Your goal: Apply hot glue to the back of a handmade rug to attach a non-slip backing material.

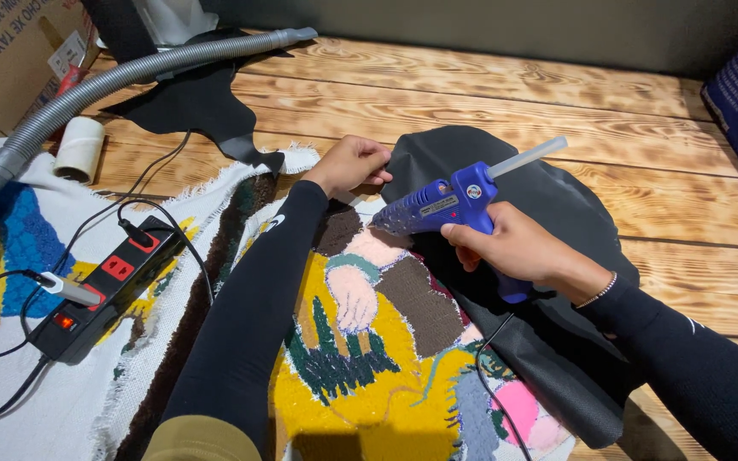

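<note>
A blue glue gun (442, 205) with a pale glue stick jutting from its back toward two o'clock lies nearly level, nozzle pointing to nine o'clock. Under the nozzle, black backing fabric (548, 256) is folded back off a colourful tufted rug (369, 341) spreading toward six o'clock.

Your left hand (354, 164) reaches forward at the end of a nearly straight arm in a black sleeve, fingers curled under and pinched together, knuckles up. Your right hand (518, 248) sits nearer you and to its right, wrapped in a closed grip, forearm angling in from the lower right.
</note>
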